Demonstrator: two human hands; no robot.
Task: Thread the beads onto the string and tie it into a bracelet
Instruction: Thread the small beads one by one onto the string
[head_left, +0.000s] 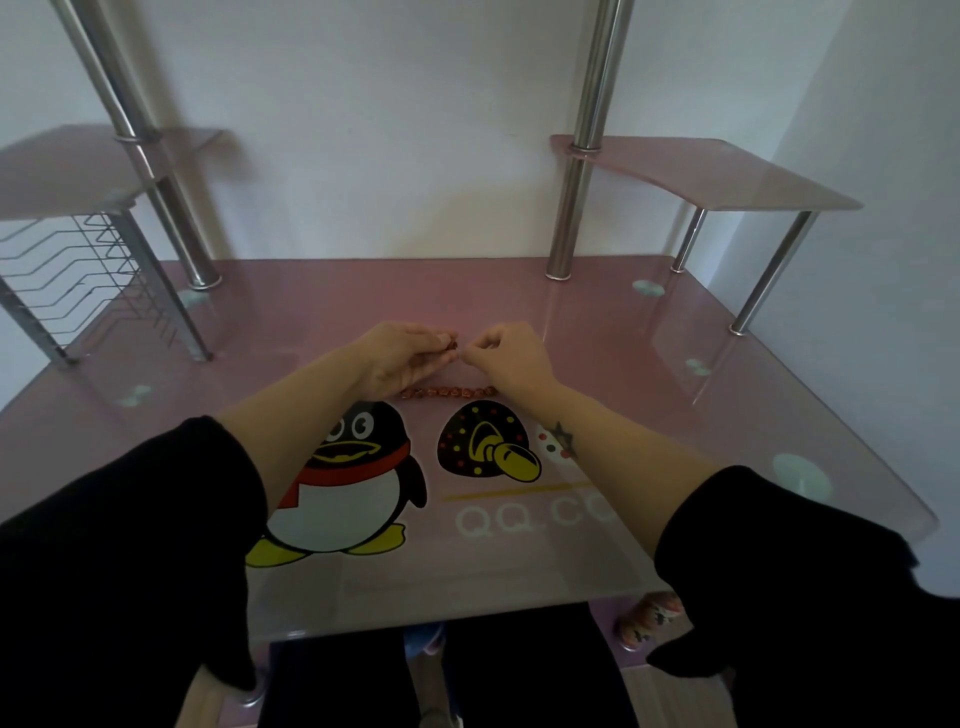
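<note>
**Beads held between two hands over the pink desk**

Small reddish-brown round beads (448, 392) lie in a short straight row on the glossy pink glass desk (597, 332), just below the fingertips of both hands and between the two wrists. One more bead of the same colour (453, 343) sits higher up, pinched at the tips of the left hand's fingers. The left hand (402, 358) is curled, thumb and fingers closed on that bead. The right hand (511, 353) faces it, nearly touching, its thumb and forefinger pressed together on something too thin to make out (the string itself cannot be seen). Both forearms are bare, with black sleeves (130, 519) pushed up toward the elbows. Nearer the person than the hands, a printed cartoon penguin with a red scarf (353, 483) shows on the desk surface.
</note>
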